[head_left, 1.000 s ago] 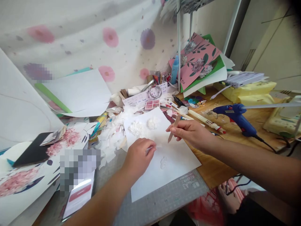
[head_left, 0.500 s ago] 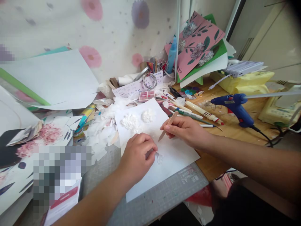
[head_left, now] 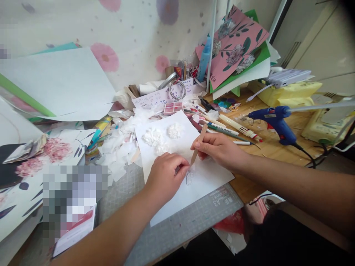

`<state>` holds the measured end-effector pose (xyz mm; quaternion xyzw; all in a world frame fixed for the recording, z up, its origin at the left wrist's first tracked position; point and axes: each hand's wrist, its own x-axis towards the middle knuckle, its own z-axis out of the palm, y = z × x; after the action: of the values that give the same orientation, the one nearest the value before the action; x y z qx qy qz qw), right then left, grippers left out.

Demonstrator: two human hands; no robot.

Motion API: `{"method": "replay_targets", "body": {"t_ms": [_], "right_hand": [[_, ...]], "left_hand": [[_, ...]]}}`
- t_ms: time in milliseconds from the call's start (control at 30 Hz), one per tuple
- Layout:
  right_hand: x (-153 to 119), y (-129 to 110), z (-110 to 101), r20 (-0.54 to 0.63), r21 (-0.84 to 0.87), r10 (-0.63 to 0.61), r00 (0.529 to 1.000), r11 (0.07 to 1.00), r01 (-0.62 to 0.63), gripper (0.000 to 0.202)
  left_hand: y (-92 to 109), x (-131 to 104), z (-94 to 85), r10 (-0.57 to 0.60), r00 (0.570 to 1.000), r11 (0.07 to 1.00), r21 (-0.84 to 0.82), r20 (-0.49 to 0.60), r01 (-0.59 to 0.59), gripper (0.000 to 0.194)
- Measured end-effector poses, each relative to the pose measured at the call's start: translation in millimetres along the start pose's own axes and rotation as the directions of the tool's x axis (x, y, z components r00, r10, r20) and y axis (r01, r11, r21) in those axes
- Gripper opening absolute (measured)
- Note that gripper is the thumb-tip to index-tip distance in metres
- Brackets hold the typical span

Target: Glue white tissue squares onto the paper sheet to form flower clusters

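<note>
My right hand (head_left: 215, 146) grips a flat wooden craft stick (head_left: 200, 142), its pointed end angled down beside my left fingertips. My left hand (head_left: 169, 171) is closed in a pinch just above the white sheet (head_left: 205, 184); whatever it may hold is too small to make out. Right below the fingertips lies a clear, glossy patch of what looks like glue (head_left: 189, 178). Farther up the sheet are white crumpled-paper clusters, a round one (head_left: 174, 130) and a wider one (head_left: 153, 136), with another partly behind my left hand.
A grey cutting mat (head_left: 180, 218) lies under the sheet. Torn white tissue paper (head_left: 116, 159) is heaped to the left. Pens and brushes (head_left: 224, 129) crowd the right side, near a blue glue gun (head_left: 274, 118). A phone (head_left: 74, 232) stands at the lower left.
The stick has become more upright, and its tip has come down beside my left fingertips. My left fingers have shifted slightly up and right. The view has moved a little.
</note>
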<state>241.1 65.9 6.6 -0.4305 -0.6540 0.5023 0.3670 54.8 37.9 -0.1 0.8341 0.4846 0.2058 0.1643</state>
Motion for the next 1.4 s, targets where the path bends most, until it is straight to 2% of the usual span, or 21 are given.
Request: {"method": "replay_targets", "body": {"t_ms": [233,500,833,1067,1400], "right_hand": [[1.4,-0.6,2.8,-0.002,0.007,0.083,0.997,0.997,-0.083,0.018],[5.9,4.2,4.2,-0.058,0.111,0.150,0.987,0.983,-0.143,0.019],[6.9,2.2,4.7,-0.014,0.110,0.170,0.985,0.980,-0.167,0.016],[6.2,5.4,4.5,-0.055,0.125,0.180,0.982,0.977,-0.172,0.017],[5.3,1.6,6.3,-0.026,0.107,0.203,0.979,0.974,-0.199,0.018]], "left_hand": [[-2.1,1.3,1.5,0.000,0.999,1.000,-0.028,0.035,0.001,0.009],[0.0,1.0,0.0,-0.022,0.999,0.999,-0.032,0.042,0.023,0.010],[-0.6,1.9,0.3,-0.016,0.999,0.999,-0.032,0.038,0.018,0.009],[0.5,2.7,0.7,-0.068,0.996,0.997,-0.032,0.056,0.070,0.007],[0.3,3.3,3.9,-0.025,1.000,0.999,-0.041,0.020,0.025,0.009]]}}
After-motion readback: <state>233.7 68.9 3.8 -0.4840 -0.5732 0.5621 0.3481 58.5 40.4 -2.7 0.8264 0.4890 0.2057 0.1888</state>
